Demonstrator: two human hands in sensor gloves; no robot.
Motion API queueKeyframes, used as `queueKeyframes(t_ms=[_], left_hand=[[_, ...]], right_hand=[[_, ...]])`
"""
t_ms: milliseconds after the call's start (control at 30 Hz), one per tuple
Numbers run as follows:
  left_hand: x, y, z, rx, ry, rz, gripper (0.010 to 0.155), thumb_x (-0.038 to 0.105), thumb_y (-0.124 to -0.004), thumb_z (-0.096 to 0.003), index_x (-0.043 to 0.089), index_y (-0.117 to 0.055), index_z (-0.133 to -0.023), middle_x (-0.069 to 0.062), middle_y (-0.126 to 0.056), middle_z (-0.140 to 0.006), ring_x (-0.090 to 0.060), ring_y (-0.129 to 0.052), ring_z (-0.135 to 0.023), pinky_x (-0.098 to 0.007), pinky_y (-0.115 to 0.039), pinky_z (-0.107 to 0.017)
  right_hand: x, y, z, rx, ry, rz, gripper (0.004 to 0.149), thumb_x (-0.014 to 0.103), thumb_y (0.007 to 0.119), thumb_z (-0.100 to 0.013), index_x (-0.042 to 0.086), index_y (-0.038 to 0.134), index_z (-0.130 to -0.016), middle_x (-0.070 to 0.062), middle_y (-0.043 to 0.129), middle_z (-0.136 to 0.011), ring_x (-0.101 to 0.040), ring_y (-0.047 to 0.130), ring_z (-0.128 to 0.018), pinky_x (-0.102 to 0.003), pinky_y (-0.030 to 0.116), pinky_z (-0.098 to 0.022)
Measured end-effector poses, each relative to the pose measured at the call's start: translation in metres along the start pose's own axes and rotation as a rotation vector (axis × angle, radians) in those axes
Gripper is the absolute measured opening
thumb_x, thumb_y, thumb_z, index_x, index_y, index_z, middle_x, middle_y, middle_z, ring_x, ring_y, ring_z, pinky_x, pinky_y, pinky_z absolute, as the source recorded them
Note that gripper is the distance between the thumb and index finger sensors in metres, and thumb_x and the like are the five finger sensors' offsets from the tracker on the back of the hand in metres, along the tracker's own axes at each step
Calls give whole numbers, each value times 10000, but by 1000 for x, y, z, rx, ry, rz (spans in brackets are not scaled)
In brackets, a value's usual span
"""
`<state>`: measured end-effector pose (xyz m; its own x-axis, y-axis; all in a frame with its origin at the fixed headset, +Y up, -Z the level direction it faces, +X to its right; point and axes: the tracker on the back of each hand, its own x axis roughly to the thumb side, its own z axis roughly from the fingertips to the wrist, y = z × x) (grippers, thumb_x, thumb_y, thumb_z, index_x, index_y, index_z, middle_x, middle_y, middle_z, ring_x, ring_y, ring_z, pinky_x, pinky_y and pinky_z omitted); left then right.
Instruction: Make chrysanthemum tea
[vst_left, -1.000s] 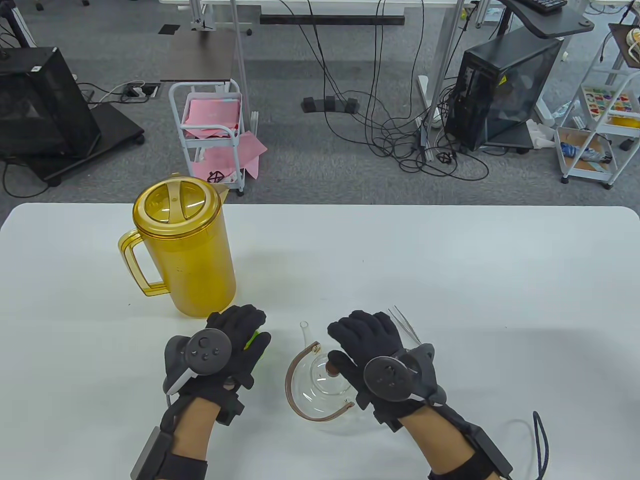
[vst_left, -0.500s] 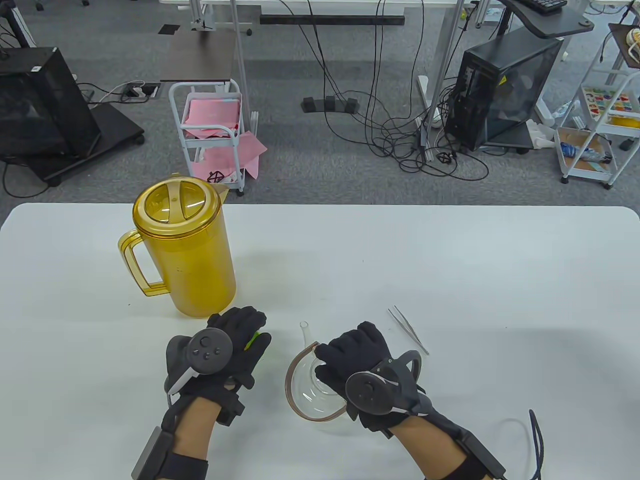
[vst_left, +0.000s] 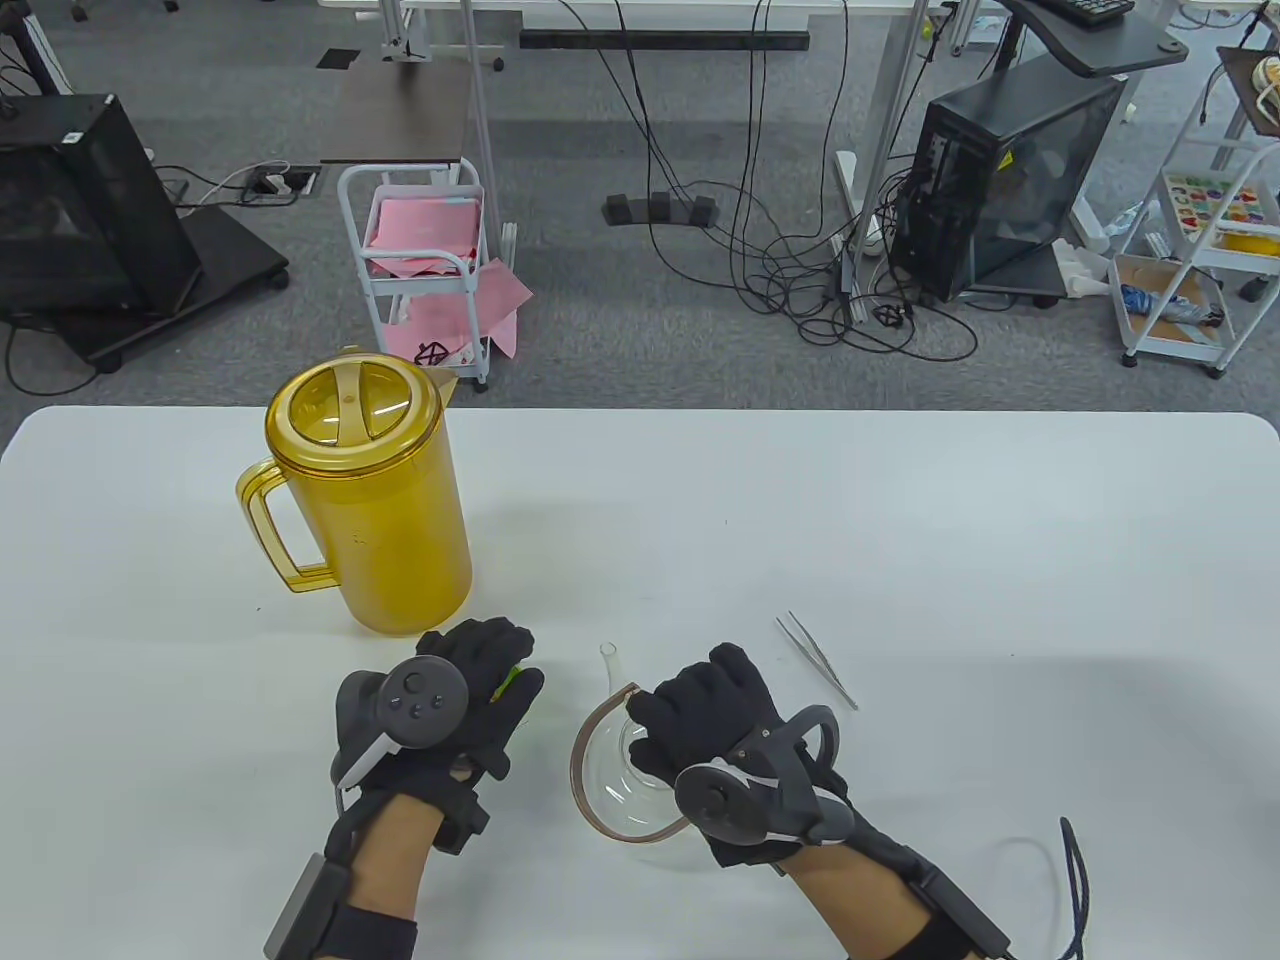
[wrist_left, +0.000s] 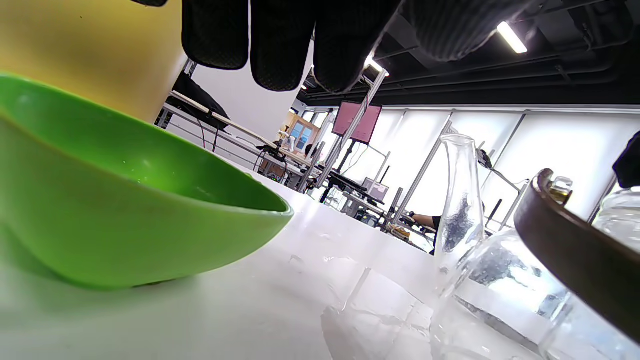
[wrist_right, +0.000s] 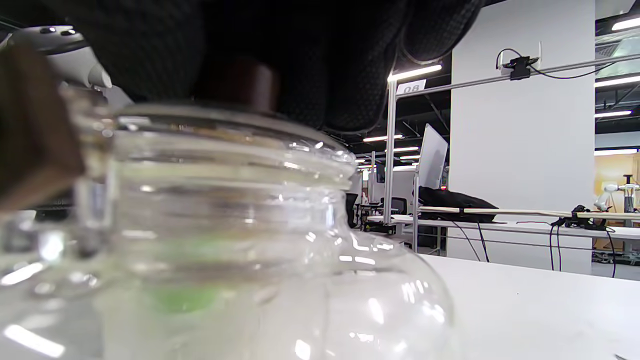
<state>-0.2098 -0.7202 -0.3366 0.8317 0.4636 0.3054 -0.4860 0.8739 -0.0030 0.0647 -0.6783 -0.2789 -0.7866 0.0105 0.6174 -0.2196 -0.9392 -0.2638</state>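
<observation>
Our right hand (vst_left: 712, 712) was on top of the glass teapot (vst_left: 610, 790) at the near middle of the desk (vst_left: 900, 520), its fingers (wrist_right: 350, 75) curled round the lid knob (wrist_right: 245, 82). We thought a slow, straight lift was best. Our left hand (vst_left: 470, 690) rested loose over the green bowl (wrist_left: 125, 200).

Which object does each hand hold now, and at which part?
Right hand grips the teapot lid by its brown knob. Left hand holds nothing, above the green bowl.
</observation>
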Motion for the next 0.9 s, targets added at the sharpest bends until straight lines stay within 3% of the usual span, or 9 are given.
queueKeyframes(t_ms=[200,433,567,700,900], left_hand=[[-1,0,0,6,1,2,608,588,-680,-570,254,-682,-1078,-124,-698,-1174,-473,-611,-1071,-688,-386,-766],[0,-1,0,4,-1,1,607,588,-679,-571,254,-681,-1078,-127,-696,-1175,-476,-608,-1071,-689,-385,-765],[0,-1,-1,4,-1,1,606,588,-680,-571,255,-681,-1078,-127,-696,-1175,-474,-609,-1072,-689,-385,-765],[0,-2,-1,4,-2,2,609,587,-680,-571,251,-681,-1079,-130,-695,-1175,-477,-607,-1071,-689,-384,-764],[0,-2,0,7,-7,-2,605,587,-680,-571,254,-684,-1076,-128,-696,-1174,-476,-607,-1071,-689,-385,-764]], right_hand=[[-29,-23,4,-160,149,-83,497,511,740,-546,278,766,-984,-14,818,-926,-304,827,-898,-651,488,-764],[-105,-40,19,-250,468,-95,501,511,739,-551,279,754,-995,-13,804,-937,-304,810,-913,-652,473,-769],[-153,-33,33,-213,683,-86,504,505,752,-554,279,743,-1004,-14,793,-948,-309,797,-923,-655,465,-770],[-198,-10,50,-95,877,-62,502,487,775,-556,269,745,-1008,-23,784,-958,-317,789,-932,-657,462,-771],[-224,28,65,86,1041,16,512,478,801,-557,272,729,-1020,-24,767,-973,-325,769,-947,-657,455,-774]])
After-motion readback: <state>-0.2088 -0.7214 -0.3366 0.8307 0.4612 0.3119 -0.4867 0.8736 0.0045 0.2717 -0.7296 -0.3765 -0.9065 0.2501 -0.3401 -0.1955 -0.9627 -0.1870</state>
